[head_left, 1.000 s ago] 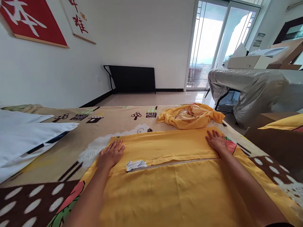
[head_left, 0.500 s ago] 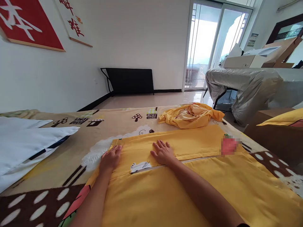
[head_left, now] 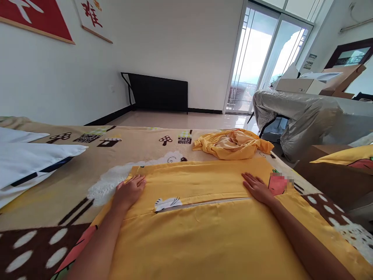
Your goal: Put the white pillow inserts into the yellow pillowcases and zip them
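A yellow fabric cover (head_left: 201, 237) is spread flat over the bed, with a long slit-like opening running across it and a red fruit print near its right side. My left hand (head_left: 130, 191) lies on the cover's far left corner, fingers stretched out and palm down. Well to the right, my right hand (head_left: 258, 188) rests flat on the far strip of the cover, close to the red fruit print (head_left: 276, 183). Neither hand grips anything. A white printed patch (head_left: 168, 203) shows at the left end of the opening.
Beyond the cover lies a crumpled yellow cloth (head_left: 233, 144). White pillows (head_left: 35, 159) sit at the left on the patterned beige blanket (head_left: 140, 144). At right are a cardboard box (head_left: 326, 171), a yellow cloth corner (head_left: 346, 155) and a plastic-wrapped piece of furniture (head_left: 309, 112).
My right hand has slid to the right across the cover, from its middle toward the fruit print. The left hand stays at the far left corner. The view has shifted slightly.
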`<state>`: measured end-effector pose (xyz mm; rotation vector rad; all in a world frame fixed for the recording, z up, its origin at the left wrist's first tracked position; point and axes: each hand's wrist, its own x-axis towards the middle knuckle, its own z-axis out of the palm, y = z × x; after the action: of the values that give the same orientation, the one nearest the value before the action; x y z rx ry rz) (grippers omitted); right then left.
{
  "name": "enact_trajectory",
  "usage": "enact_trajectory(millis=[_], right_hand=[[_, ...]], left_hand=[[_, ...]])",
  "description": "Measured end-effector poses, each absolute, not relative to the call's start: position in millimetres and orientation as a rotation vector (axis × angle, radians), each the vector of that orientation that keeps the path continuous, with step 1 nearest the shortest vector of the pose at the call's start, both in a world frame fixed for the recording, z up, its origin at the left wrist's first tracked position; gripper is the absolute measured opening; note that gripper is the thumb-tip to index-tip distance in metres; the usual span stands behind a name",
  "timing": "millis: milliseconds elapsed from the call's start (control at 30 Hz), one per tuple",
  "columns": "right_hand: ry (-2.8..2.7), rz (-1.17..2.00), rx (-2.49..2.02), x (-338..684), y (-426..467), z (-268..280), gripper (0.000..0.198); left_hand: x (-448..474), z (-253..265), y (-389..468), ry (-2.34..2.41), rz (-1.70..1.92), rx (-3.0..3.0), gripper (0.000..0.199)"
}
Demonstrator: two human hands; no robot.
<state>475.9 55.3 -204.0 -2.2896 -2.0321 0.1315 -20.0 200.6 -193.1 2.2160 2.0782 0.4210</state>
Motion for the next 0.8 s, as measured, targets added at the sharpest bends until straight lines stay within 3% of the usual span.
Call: enact_trajectory(millis=[167, 433, 800], right_hand=[[-2.084, 0.000, -2.318, 521, 38, -212, 0.059], [-1.995, -0.068, -2.438, 568, 28, -209, 0.058], [-1.947, -0.270, -2.426, 587, 22, -214, 0.057]], left_hand=[[8, -178, 186, 2.002, 0.424, 2.376, 0.046], [99, -172, 121, 1.264, 0.100, 2.695, 0.055], [31, -186, 131, 1.582, 0.089, 2.662, 0.053]])
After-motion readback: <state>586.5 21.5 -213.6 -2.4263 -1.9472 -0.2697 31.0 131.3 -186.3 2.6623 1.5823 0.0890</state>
